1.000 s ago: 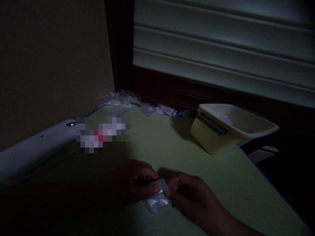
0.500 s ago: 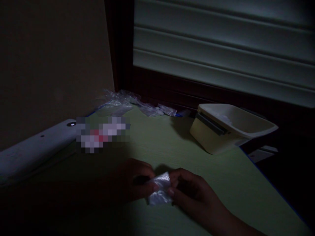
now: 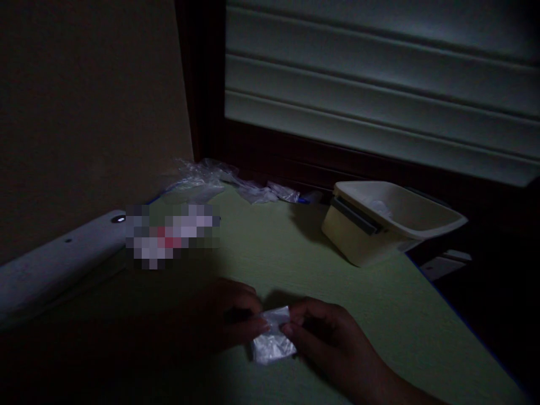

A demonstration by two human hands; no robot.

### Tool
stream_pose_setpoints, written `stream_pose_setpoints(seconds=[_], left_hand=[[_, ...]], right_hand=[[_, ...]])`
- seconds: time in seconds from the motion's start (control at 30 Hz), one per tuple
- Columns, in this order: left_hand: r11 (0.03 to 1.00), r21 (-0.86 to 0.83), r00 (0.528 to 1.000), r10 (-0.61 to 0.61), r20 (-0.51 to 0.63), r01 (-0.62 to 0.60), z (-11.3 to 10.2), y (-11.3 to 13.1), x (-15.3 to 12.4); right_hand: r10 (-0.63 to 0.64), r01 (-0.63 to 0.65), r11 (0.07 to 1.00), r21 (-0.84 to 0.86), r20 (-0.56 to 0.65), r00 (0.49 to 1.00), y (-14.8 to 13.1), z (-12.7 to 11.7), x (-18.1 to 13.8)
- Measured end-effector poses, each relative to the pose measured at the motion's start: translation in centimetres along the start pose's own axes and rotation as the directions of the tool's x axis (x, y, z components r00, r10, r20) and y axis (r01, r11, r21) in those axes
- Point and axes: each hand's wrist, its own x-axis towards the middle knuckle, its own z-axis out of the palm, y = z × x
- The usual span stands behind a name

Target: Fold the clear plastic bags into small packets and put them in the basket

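Note:
A small folded piece of clear plastic, shiny and wrinkled like a plastic bag [image 3: 274, 343], is held between my two hands just above the green table [image 3: 270, 247]. My left hand [image 3: 230, 315], dark in shadow, pinches its left edge between thumb and fingers. On the other side my right hand [image 3: 333, 337] grips the right edge, thumb on top. The undersides of the fingers are hidden.
A cream plastic bin [image 3: 358, 242] with a dark handle stands at the table's right edge, with clear plastic inside. Crumpled clear bags [image 3: 206, 177] lie along the back. At left are a long white device [image 3: 63, 253] and a blurred-out item [image 3: 172, 233].
The folded plastic bag sits slightly lower in the picture and its creases catch the light differently. Both hands keep their pinch on it. The view has shifted slightly.

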Motion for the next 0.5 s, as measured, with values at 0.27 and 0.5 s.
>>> stream_pose_setpoints(seconds=[0.27, 0.5], left_hand=[[0.946, 0.309, 0.993, 0.111, -0.033, -0.096, -0.4, -0.2, -0.7], [0.877, 0.464, 0.977, 0.192, -0.097, -0.126, -0.9, -1.0, -1.2]], right_hand=[[-0.060, 0.054, 0.990, -0.127, -0.047, 0.997, 0.1, -1.1, -0.2], [-0.050, 0.034, 0.990, -0.134, -0.120, 0.991, -0.5, -2.8, 0.1]])
